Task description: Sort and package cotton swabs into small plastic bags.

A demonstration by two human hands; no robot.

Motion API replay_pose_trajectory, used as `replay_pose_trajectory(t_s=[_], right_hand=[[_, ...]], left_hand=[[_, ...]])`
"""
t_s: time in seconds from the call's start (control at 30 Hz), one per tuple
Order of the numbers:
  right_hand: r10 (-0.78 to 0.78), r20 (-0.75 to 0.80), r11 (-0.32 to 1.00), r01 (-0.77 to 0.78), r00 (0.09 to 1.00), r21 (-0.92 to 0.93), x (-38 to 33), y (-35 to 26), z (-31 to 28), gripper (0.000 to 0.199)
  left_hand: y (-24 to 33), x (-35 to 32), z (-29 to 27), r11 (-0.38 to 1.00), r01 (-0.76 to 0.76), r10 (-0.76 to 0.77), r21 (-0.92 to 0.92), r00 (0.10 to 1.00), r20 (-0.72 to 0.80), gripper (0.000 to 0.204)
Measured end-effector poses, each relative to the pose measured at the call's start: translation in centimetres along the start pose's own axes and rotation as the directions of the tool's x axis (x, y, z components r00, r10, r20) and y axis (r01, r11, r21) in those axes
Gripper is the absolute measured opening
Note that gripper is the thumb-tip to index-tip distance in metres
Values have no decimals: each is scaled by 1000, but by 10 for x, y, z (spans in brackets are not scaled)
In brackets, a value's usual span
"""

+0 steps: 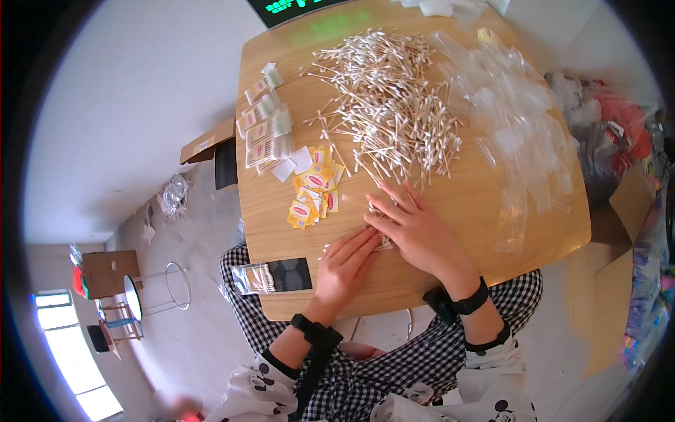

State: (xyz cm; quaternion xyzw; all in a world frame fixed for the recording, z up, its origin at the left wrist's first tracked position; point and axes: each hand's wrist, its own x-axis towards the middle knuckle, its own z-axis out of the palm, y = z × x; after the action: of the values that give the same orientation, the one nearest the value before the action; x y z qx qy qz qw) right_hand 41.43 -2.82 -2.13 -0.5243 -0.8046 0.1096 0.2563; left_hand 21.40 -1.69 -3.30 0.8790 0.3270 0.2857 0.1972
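My left hand (346,269) lies flat on the wooden table (492,211), fingers straight and together, pressing against a small bunch of cotton swabs (383,243). My right hand (415,225) rests over the same bunch with fingers spread, covering most of it. A big loose heap of cotton swabs (387,105) lies just beyond my hands. Small yellow paper labels (313,193) are piled to the left of my hands.
Several filled clear bags (264,126) lie in a row at the table's left. Empty clear bags (513,119) are heaped at the right. A phone (290,274) with one filled bag (253,278) sits at the near edge. Cardboard boxes stand on the floor.
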Motion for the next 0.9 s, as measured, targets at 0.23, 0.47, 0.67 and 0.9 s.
replay_pose_trajectory(t_s=[0.23, 0.47, 0.67, 0.9], right_hand=[[63, -229, 998, -67, 971, -9, -17, 20, -7, 11], [158, -274, 983, -177, 949, -46, -27, 29, -12, 11], [168, -186, 985, -172, 968, -5, -17, -8, 7, 15], [237, -250, 959, -186, 939, 213, -34, -20, 6, 23]], left_hand=[[2, -4, -9, 999, 45, -45, -14, 999, -20, 25], [-4, -33, -28, 997, 64, -65, 31, 998, 19, 24], [5, -31, -23, 998, 56, -55, -12, 995, 80, 32], [20, -32, -10, 984, 134, -146, 120, 984, 103, 77]])
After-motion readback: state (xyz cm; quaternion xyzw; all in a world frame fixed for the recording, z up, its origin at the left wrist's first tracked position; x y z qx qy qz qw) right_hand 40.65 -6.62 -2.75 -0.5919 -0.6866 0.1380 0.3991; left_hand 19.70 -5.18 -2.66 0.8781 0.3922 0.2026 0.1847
